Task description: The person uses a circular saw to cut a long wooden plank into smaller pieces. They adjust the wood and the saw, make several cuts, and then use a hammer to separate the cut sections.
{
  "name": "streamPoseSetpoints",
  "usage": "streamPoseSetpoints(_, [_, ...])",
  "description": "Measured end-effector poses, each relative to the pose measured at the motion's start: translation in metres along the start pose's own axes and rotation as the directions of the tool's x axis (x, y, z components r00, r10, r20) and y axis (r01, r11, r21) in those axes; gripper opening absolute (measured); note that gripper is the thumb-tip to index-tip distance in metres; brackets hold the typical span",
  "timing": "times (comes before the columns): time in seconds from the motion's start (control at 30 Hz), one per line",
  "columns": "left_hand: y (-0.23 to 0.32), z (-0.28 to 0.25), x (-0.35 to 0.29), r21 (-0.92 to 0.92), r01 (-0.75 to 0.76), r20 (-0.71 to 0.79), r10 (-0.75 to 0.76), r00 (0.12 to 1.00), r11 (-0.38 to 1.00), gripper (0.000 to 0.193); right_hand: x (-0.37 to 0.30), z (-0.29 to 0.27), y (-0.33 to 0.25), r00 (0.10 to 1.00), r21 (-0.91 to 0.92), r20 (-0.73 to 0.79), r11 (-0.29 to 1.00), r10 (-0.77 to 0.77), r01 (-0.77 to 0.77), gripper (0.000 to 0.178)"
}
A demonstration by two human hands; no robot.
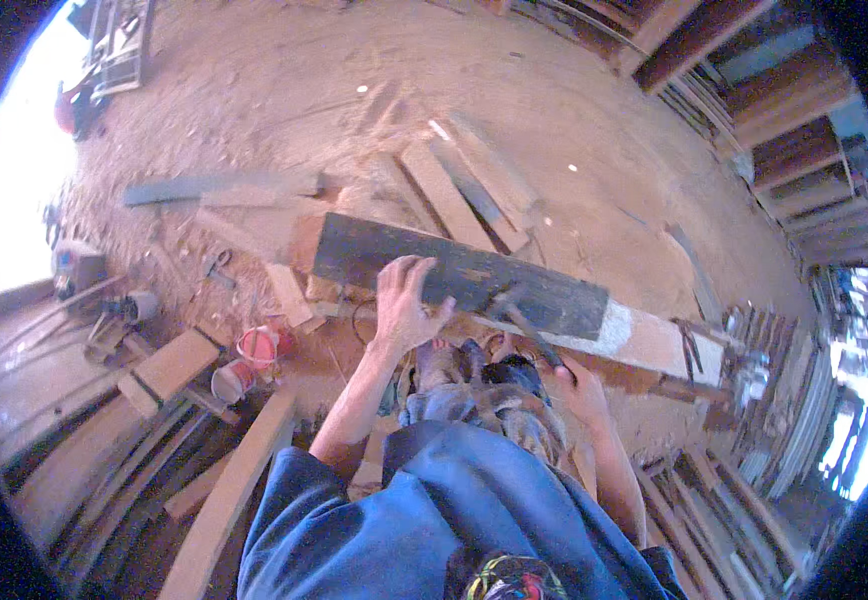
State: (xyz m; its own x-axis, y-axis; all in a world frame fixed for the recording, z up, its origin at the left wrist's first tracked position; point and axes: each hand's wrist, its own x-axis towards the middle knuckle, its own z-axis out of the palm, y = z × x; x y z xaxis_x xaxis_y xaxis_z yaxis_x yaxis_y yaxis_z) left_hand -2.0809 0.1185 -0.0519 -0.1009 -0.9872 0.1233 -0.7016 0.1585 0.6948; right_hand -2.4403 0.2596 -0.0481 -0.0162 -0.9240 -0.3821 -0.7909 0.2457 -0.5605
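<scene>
A long dark, weathered board [454, 272] lies across in front of me on top of a paler timber beam [644, 338]. Over the board's near edge, left of its middle, my left hand [409, 308] is raised with its fingers apart and nothing in it. Whether its fingertips touch the wood I cannot tell. My right hand [582, 390] is closed round the handle of a hammer [534, 335]. The hammer's head is at the board's near side, right of the middle, and looks slightly blurred.
Loose planks [449, 190] lie on the dusty ground beyond the board. Red buckets [266, 345] stand at the left, near a wooden block [179, 365] and stacked lengths of timber. More timber [724, 510] is piled at the lower right. Wooden racks [794, 150] line the far right.
</scene>
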Motion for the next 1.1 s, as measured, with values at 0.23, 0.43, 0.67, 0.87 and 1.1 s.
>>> streamPoseSetpoints(0.23, [0.013,0.074,0.046,0.379,-0.583,0.454,0.405,0.794,0.719,0.100,-0.130,-0.026,0.155,0.790,0.128,-0.337,0.856,0.513,-0.501,0.044])
streamPoseSetpoints(0.43, [0.034,0.052,0.097,0.142,-0.534,0.872,0.150,0.465,0.833,0.113,-0.154,-0.031,0.075,0.624,0.657,-0.277,0.618,0.731,-0.432,0.043])
streamPoseSetpoints(0.67, [0.035,0.030,0.149,0.118,-0.160,0.893,-0.034,0.448,0.980,0.062,-0.121,-0.072,0.067,0.829,0.177,-0.333,0.894,0.449,-0.413,0.040])
streamPoseSetpoints(0.87, [0.012,-0.017,0.119,0.180,-0.052,0.410,-0.026,0.912,0.982,0.042,-0.054,-0.088,0.025,0.962,-0.060,-0.193,0.976,0.193,-0.208,0.046])
streamPoseSetpoints(1.1, [-0.101,-0.102,0.035,-0.008,0.277,-0.492,-0.245,0.835,0.961,0.031,0.072,-0.028,-0.150,0.986,-0.060,0.138,0.993,-0.097,0.106,0.041])
